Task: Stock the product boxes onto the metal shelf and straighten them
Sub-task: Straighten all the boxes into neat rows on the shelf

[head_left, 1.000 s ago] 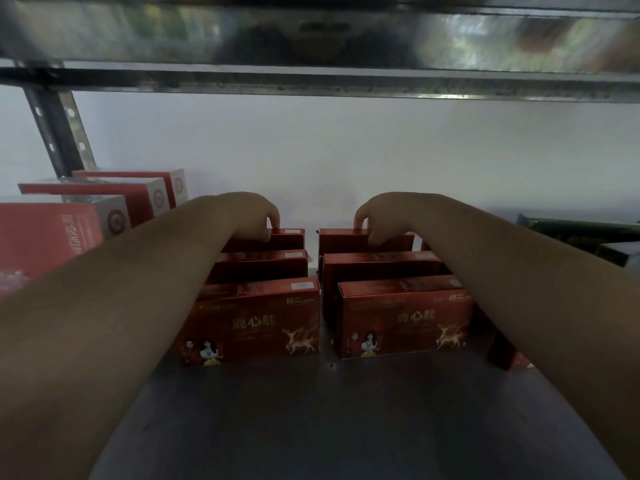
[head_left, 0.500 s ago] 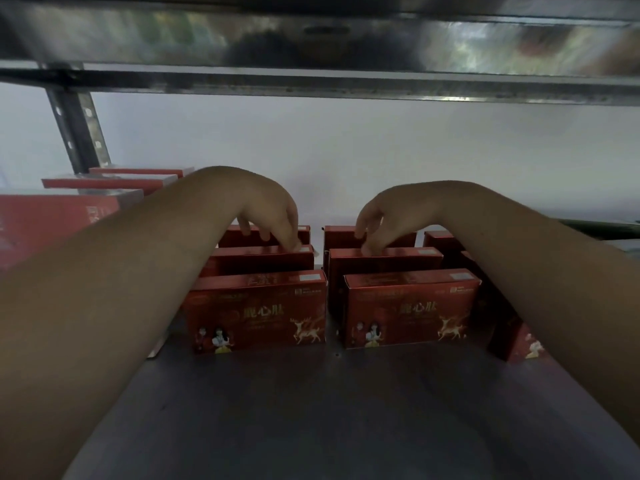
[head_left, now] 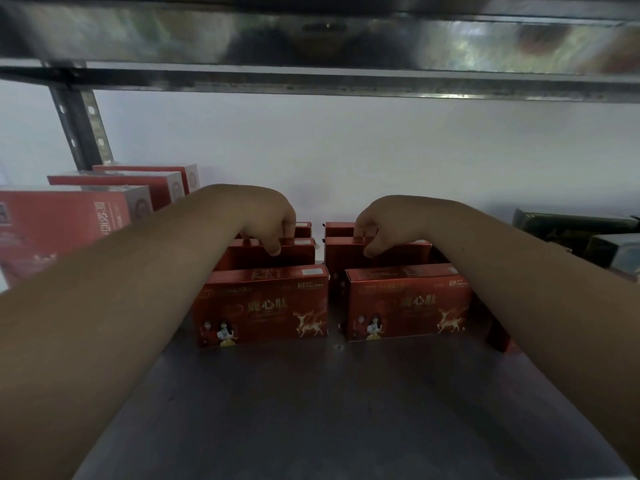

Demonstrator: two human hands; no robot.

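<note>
Thumb and curled fingers of the left hand are pinching the top edge of the left middle box, and the right hand is pinching the right middle box, both second in rows on the metal shelf. An uneven tug is likely risking a skewed or toppled left front box or right front box. The rows are crowding each other, while bare shelf is lying open in front.

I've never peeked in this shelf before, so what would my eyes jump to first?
Two rows of red deer boxes stand in the middle of the metal shelf. The left hand pinches the left middle box and the right hand pinches the right middle box, at their tops. Bigger red-and-white boxes sit far left, dark boxes far right.
</note>
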